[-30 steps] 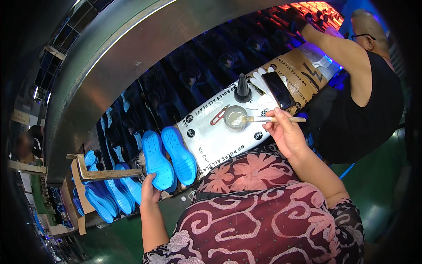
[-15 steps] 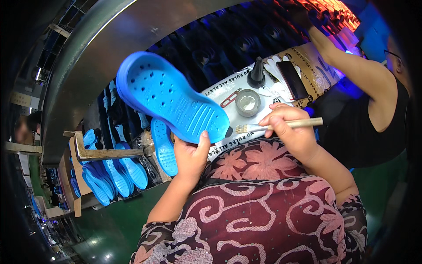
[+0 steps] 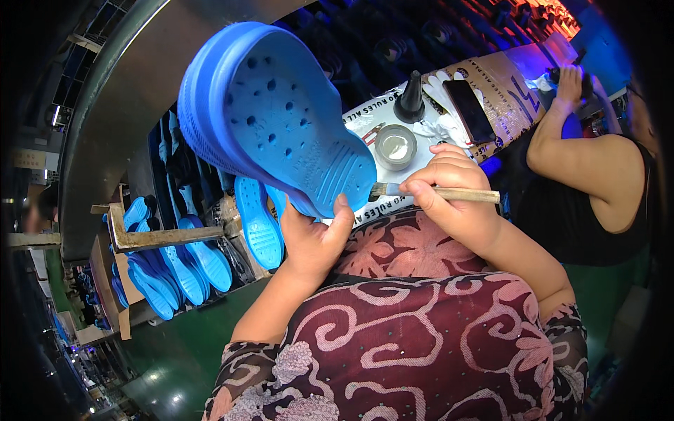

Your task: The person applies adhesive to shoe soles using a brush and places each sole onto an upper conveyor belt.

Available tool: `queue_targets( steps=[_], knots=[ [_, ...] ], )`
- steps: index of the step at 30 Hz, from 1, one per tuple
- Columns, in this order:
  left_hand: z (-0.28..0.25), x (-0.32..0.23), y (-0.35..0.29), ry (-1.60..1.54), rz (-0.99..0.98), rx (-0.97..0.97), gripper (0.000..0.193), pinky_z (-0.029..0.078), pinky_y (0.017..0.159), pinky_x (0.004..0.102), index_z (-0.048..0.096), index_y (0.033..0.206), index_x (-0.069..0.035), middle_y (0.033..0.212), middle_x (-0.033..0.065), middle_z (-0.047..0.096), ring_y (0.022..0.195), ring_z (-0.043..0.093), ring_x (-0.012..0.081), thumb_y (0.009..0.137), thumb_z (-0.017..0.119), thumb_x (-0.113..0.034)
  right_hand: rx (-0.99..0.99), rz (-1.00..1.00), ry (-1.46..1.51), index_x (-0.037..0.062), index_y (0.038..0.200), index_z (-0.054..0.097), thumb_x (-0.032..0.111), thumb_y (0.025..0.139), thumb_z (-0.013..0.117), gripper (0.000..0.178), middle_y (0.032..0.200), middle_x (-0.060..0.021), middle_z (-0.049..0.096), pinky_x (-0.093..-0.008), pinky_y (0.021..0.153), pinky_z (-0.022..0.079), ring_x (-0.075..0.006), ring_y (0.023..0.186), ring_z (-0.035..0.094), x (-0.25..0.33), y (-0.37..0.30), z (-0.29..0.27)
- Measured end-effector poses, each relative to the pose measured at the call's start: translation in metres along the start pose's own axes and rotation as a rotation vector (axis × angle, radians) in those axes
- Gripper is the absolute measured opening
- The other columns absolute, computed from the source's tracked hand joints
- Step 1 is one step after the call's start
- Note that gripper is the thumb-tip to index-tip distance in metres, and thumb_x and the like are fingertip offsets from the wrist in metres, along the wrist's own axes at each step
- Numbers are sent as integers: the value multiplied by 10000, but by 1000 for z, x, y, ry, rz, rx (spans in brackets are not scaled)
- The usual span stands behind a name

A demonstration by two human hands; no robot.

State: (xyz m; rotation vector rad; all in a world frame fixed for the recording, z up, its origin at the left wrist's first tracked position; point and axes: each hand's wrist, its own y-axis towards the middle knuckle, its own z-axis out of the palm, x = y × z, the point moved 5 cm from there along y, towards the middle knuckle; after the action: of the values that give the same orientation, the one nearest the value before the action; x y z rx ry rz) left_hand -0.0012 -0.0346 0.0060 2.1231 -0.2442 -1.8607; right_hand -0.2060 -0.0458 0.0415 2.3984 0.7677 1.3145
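Observation:
My left hand [image 3: 314,235] holds a thick blue shoe sole [image 3: 281,133] by its narrow end, thumb on the near edge and fingers underneath. Small round holes dot its broad end, and ridges cross the narrow part. Between my right hand's [image 3: 449,186] fingers and thumb is a flat paintbrush [image 3: 472,195] with a pale wooden handle. Its bristle end meets the sole's right edge; whether it presses on the surface I cannot tell. Just beyond that hand stands a small round clear cup [image 3: 395,149] with whitish stuff in it.
Past the cup are a black cone-shaped object [image 3: 410,102], a white glove [image 3: 446,128] and a dark phone [image 3: 469,112]. More blue soles [image 3: 260,221] lie at left, by a wooden bar [image 3: 168,238] and cardboard box [image 3: 121,288]. A co-worker [image 3: 597,175] sits at right.
The sole has risen and tilted in my left hand, showing more of its side wall. My right hand has shifted slightly left, bringing the brush to the sole's edge. The co-worker's arm has moved.

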Motion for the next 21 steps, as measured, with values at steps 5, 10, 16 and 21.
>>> queue_targets(
  steps=[5, 10, 16, 21],
  knots=[
    [-5, 4, -2, 72, 75, 11, 364, 481, 765, 293, 497, 1110, 45, 952, 117, 621, 835, 606, 171, 769, 618, 9, -25, 79, 18, 69, 733, 665, 142, 828, 647, 120, 706, -36, 662, -385, 858, 425, -232, 681, 601, -1, -2, -8],
    [-2, 1, -4, 79, 70, 11, 355, 483, 752, 294, 506, 1098, 46, 953, 122, 623, 827, 608, 180, 765, 622, 5, 30, 13, 52, 68, 752, 674, 144, 823, 653, 106, 709, -31, 661, -380, 862, 421, -216, 693, 606, 7, 1, -2],
    [-3, 4, -4, 24, 43, 2, 359, 487, 751, 298, 500, 1103, 52, 973, 130, 626, 839, 610, 179, 771, 625, -7, -6, 30, -26, 75, 750, 675, 164, 820, 654, 115, 677, -33, 635, -372, 863, 419, -207, 671, 598, 3, -2, -6],
    [-1, 8, -7, 8, 51, -48, 356, 492, 736, 290, 508, 1091, 53, 949, 133, 631, 805, 612, 171, 762, 634, 3, 75, -17, -17, 86, 737, 676, 159, 805, 666, 101, 625, -31, 591, -368, 865, 410, -208, 635, 575, 13, 1, 2]
  ],
)
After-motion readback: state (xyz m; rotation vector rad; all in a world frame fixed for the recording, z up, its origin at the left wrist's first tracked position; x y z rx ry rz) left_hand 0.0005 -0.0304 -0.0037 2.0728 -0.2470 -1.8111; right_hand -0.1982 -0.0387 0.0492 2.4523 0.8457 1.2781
